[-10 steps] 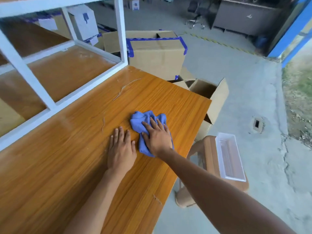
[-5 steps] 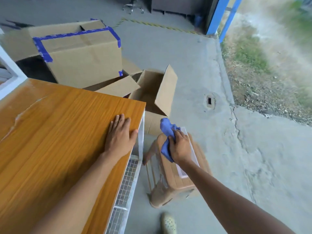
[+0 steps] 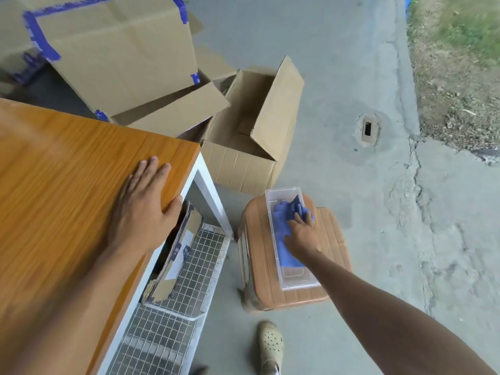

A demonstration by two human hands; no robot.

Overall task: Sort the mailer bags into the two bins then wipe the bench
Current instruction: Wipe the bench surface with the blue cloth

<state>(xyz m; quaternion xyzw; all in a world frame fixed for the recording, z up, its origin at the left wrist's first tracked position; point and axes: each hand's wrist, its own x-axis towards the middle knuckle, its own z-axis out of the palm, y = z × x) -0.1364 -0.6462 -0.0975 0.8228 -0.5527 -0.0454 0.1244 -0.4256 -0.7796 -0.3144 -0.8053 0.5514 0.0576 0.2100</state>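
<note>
The blue cloth [image 3: 284, 231] lies inside a clear plastic tray [image 3: 297, 281] that sits on a brown plastic stool [image 3: 332, 255] right of the bench. My right hand [image 3: 301, 234] rests on the cloth in the tray, fingers curled over it. My left hand [image 3: 146, 201] lies flat, fingers apart, on the near right corner of the orange wooden bench [image 3: 67, 185], thumb over its edge. No mailer bags show on the bench top.
An open cardboard box [image 3: 243, 158] stands on the floor beyond the stool, with a larger blue-taped box [image 3: 121, 55] behind it. A wire-mesh shelf [image 3: 173, 307] under the bench holds cardboard pieces. My shoe [image 3: 270, 345] is on the concrete floor.
My right hand carried the blue cloth off the bench, down to the stool, and into the clear tray. My left hand slid to the bench's corner. The view swung right.
</note>
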